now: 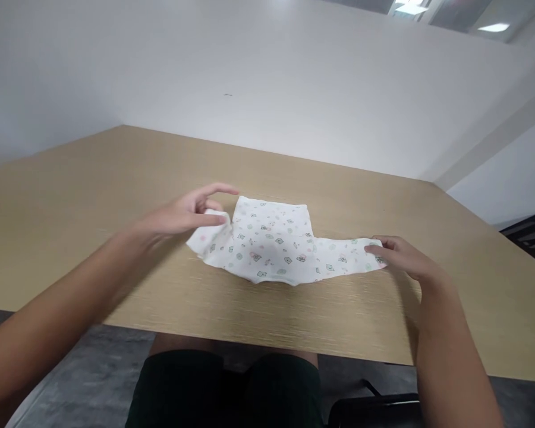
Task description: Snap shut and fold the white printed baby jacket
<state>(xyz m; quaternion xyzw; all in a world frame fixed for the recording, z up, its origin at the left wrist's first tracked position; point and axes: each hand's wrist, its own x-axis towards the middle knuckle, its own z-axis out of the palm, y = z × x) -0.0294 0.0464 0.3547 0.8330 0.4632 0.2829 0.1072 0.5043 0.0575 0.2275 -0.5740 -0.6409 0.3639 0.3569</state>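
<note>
A small white baby shirt (274, 249), printed with little animal figures and pale pink and green dots, lies spread on the wooden table. Its neck edge faces me and its hem points away. My left hand (191, 211) holds the left sleeve, which is lifted and bent back; the thumb lies on the cloth, the index finger stretches out above it, and the other fingers are partly hidden. At the other side, my right hand (399, 254) pinches the cuff of the outstretched right sleeve between thumb and fingers.
The light wooden table (267, 321) runs back to a white wall (267, 89). Its near edge is just in front of my legs (223, 386). A black chair (374, 410) stands below at the right, and dark items (530, 238) show beyond the table's right side.
</note>
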